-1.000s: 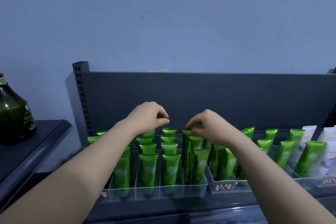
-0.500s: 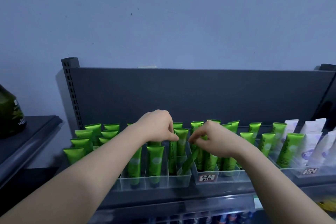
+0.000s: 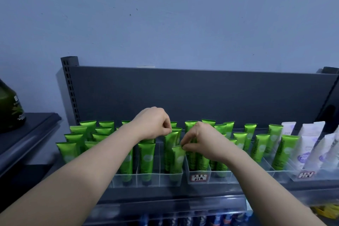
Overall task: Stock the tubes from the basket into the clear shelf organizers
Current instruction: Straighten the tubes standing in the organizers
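Since half a second ago the front green tube (image 3: 177,159) stands more upright, at the front of the right lane of the clear organizer (image 3: 157,181). The right hand (image 3: 203,142) pinches its top edge. The left hand (image 3: 154,124), with its fingers curled, pinches the top of the rear green tube (image 3: 171,139) in the same lane.
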